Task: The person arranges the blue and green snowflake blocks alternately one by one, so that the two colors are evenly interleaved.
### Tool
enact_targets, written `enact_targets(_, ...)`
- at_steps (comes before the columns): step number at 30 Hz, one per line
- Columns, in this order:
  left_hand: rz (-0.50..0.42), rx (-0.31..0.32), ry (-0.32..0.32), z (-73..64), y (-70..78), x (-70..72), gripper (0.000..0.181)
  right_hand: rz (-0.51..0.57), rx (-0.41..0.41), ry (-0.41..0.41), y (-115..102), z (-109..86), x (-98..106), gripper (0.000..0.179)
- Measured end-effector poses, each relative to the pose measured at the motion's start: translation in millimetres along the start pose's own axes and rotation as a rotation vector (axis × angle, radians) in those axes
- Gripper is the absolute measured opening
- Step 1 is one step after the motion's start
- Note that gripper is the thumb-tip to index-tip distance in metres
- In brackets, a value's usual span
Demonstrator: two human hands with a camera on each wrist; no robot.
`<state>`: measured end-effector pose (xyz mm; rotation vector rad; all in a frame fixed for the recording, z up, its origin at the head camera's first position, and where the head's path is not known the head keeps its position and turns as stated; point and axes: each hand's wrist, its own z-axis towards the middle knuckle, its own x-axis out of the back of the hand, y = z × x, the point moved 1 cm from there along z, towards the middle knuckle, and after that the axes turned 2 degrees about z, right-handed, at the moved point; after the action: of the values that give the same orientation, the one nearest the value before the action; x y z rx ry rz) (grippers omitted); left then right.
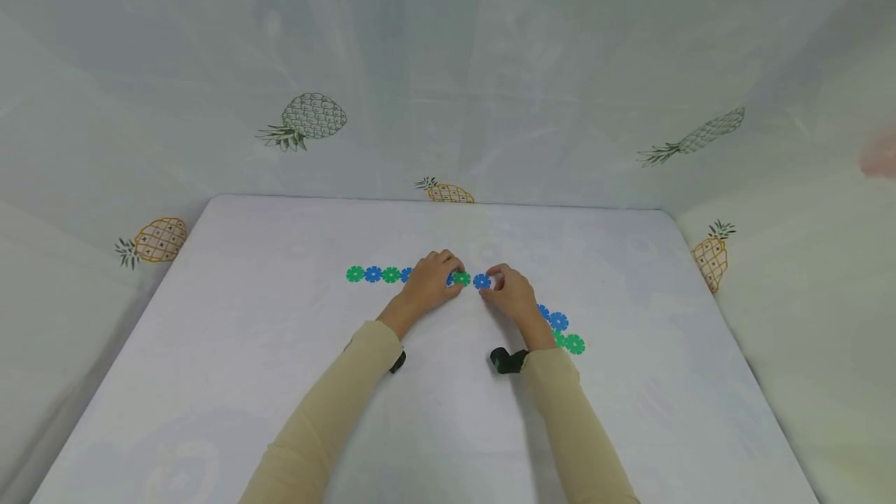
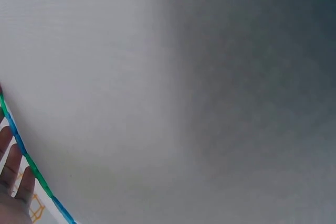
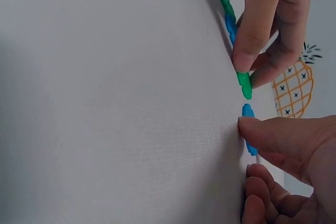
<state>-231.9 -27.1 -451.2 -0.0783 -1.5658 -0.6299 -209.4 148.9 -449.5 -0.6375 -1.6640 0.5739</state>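
A row of flat snowflake discs, green and blue by turns, starts at a green disc [image 1: 355,274] on the table and runs behind my left hand [image 1: 428,282]. Thumb and fingers of that hand pinch the green disc [image 1: 462,278] at the row's right end. Just across a small gap, my right hand [image 1: 514,294] pinches a single blue disc [image 1: 481,281] between thumb and finger. The right wrist view shows the green disc [image 3: 244,85] and blue disc [image 3: 248,111] close but apart. Only fingers [image 2: 10,169] and the row's edge show in the left wrist view.
Beside the right forearm lie loose discs, among them a blue disc [image 1: 558,321] and a green disc [image 1: 575,344], partly hidden by the wrist. The white table [image 1: 280,379] meets a pineapple-print cloth [image 1: 448,115] at its back edge.
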Motion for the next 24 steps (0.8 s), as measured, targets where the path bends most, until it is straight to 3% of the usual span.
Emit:
enact_targets(9, -0.010, -0.018, 0.022, -0.5, -0.3, -0.6, 0.030, -0.033, -0.008, 0.028, -3.5, 0.3, -1.2, 0.034)
enact_targets(24, 0.003, -0.006, 0.002, -0.9, 0.9, 1.7, 0.032, -0.081, -0.022, 0.031, -6.9, 0.3, -3.1, 0.035)
